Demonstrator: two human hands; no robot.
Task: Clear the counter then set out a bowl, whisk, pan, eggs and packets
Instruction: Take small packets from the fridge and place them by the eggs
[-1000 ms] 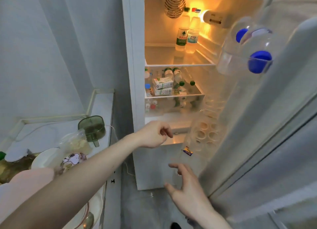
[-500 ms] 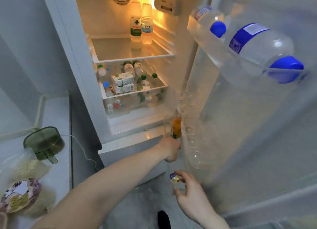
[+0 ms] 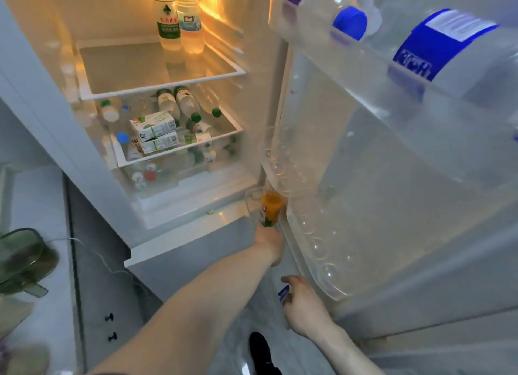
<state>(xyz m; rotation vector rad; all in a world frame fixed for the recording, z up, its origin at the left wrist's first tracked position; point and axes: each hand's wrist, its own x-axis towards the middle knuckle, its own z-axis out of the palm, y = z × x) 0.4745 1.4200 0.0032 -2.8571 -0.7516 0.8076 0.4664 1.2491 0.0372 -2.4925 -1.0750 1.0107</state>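
left grip (image 3: 269, 244) holds an orange bottle (image 3: 270, 209) upright above it; right grip (image 3: 304, 304) pinches a small packet (image 3: 283, 291).

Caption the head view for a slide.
At the open fridge, left hand holds an orange bottle; right hand pinches a small packet.

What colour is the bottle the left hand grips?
Orange, on the bottle above the left hand, in the head view.

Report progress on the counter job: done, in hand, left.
Done: nothing set out that shows; no bowl, whisk, pan or eggs in view. In hand: the fridge stands open, the left hand holds an orange bottle at the door's lower shelf, the right hand pinches a small blue packet. Left: the counter still carries a green container.
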